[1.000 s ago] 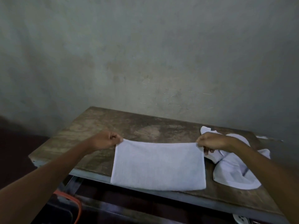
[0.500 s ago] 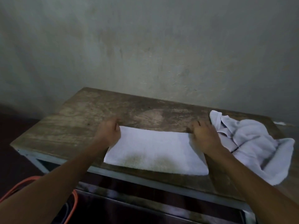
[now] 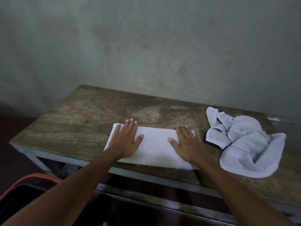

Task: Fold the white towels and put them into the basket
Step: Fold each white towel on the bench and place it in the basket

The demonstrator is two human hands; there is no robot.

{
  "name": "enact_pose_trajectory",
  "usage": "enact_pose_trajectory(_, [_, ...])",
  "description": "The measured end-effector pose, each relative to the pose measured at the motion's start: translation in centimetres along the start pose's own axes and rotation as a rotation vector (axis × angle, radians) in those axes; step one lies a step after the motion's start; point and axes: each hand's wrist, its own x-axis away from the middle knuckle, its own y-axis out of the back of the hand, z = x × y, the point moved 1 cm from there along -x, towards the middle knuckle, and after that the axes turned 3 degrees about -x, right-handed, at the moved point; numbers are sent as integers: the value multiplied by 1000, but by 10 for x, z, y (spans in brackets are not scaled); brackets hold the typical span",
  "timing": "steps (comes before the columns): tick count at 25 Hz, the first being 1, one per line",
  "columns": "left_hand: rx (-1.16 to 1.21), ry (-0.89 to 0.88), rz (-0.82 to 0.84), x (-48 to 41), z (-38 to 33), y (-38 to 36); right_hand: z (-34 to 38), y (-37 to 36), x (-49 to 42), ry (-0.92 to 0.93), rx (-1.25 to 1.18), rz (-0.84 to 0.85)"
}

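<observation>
White folded towel (image 3: 154, 145), flat under both hands

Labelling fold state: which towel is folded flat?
The middle towel, a neat rectangle under the left hand and right hand; the right towel lies crumpled.

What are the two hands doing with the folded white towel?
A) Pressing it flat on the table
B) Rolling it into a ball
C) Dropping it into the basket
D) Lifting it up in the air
A: the left hand and the right hand lie palm-down with straight fingers on the folded towel, which rests flat on the wooden table.
</observation>
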Motion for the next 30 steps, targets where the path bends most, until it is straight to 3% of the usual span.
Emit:
enact_pose_trajectory(3, [-35, 57, -3, -11, 11, 2, -12, 9, 7, 49, 119, -72])
enact_pose_trajectory(7, [-89, 334, 40, -9, 15, 20, -18, 30, 6, 64, 71, -10])
enact_pose_trajectory(8, [-129, 294, -9, -3, 1, 28, -23, 37, 5, 56, 51, 7])
enact_pose_trajectory(10, [-11, 28, -111, 11, -47, 40, -33, 47, 1, 50, -5, 45])
enact_pose_trajectory(13, [212, -389, 4, 41, -128, 47, -39, 51, -14, 46, -41, 122])
enact_pose_trajectory(15, [206, -499, 61, 50, -157, 42, -43, 49, -22, 36, -59, 156])
enact_pose_trajectory(21, [119, -601, 94, 43, -164, 31, -52, 58, -28, -10, -231, 212])
enact_pose_trajectory(28, [243, -573, -106, 44, -165, 32, -53, 64, -31, -44, -226, 174])
enact_pose_trajectory(30, [294, -553, -164, 46, -163, 32, -52, 64, -31, -43, -330, 163])
